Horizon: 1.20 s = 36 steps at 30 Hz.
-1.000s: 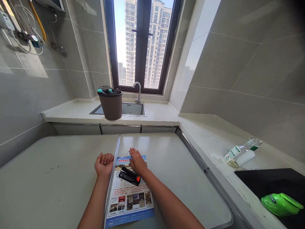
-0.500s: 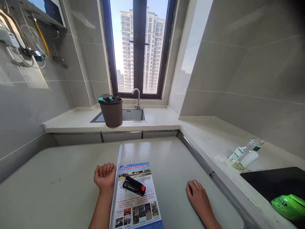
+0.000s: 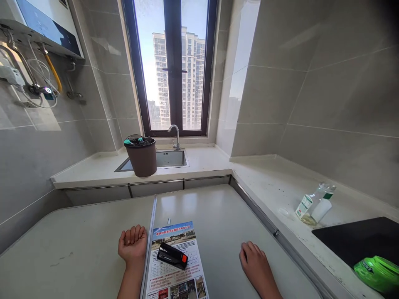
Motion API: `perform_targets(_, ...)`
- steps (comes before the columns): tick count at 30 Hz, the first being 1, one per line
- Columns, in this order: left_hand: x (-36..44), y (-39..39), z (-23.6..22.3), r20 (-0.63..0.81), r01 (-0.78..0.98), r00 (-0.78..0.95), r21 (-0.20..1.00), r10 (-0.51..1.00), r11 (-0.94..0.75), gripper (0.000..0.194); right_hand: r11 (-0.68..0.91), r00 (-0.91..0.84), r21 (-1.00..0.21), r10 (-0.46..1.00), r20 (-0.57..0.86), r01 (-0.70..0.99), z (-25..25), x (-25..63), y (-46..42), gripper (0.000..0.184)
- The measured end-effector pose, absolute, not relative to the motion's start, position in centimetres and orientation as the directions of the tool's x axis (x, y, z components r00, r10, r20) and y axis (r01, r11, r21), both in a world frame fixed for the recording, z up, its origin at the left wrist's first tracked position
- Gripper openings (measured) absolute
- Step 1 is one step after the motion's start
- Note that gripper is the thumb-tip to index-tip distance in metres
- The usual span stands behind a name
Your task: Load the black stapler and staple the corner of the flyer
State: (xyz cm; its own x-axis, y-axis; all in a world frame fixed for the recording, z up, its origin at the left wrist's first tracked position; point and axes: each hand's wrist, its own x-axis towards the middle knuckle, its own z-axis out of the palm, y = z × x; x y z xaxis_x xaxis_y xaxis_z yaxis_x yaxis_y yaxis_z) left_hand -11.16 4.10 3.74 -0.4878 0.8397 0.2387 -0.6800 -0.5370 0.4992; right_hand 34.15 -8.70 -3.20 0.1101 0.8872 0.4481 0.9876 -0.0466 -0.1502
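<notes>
A printed flyer (image 3: 179,274) lies on the white table (image 3: 77,245) in front of me. A black stapler (image 3: 172,256) with a red end rests on the flyer. My left hand (image 3: 133,245) sits just left of the flyer, palm up with fingers curled in and nothing in it. My right hand (image 3: 256,263) lies palm down on the table, well to the right of the flyer, fingers loosely together, holding nothing.
A brown bucket (image 3: 141,156) stands on the counter before the sink (image 3: 170,158) and tap (image 3: 175,135). A glass bottle (image 3: 315,203) lies on the right counter. A black mat (image 3: 358,238) and green object (image 3: 378,274) are at the right.
My right hand left the top of the flyer and moved to the table on the right. The view tilted upward. My left hand and the stapler stayed put.
</notes>
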Motion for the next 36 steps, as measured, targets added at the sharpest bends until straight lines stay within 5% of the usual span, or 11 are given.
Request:
perform_targets(4,-11.0,4.2,3.8,0.202,-0.670,-0.487,0.538,0.850,-0.512,0.058,-0.053,0.113,-0.152,0.899,0.424,0.987,-2.5,33.9,-8.8,0.022)
perform_targets(8,-10.7,2.1,3.0,0.042,-0.608,-0.460,0.713,0.887,-0.349,0.056,-0.059,0.113,-0.145,0.911,0.396,0.988,-1.9,33.8,-8.9,0.023)
perform_targets(13,-10.1,-4.5,0.8,0.074,-0.086,-0.464,0.988,0.883,-0.128,0.052,-0.029,0.093,-0.167,0.917,0.388,0.986,-1.6,33.9,-9.3,0.026)
perform_targets(16,-10.0,-6.8,0.9,0.102,0.065,-0.415,0.994,0.904,-0.083,0.057,-0.024,0.090,-0.175,0.921,0.379,0.984,-1.2,33.9,-9.6,0.025)
perform_targets(25,-9.5,-6.5,2.3,0.134,0.123,-0.362,0.988,0.922,-0.095,0.061,-0.012,0.071,-0.152,0.919,0.388,0.988,-0.4,33.7,-9.9,0.023)
perform_targets(36,-9.7,-6.4,1.5,0.169,0.219,-0.235,0.969,0.957,-0.118,0.053,-0.014,0.116,-0.280,0.930,0.350,0.960,-0.1,34.1,-10.1,0.025)
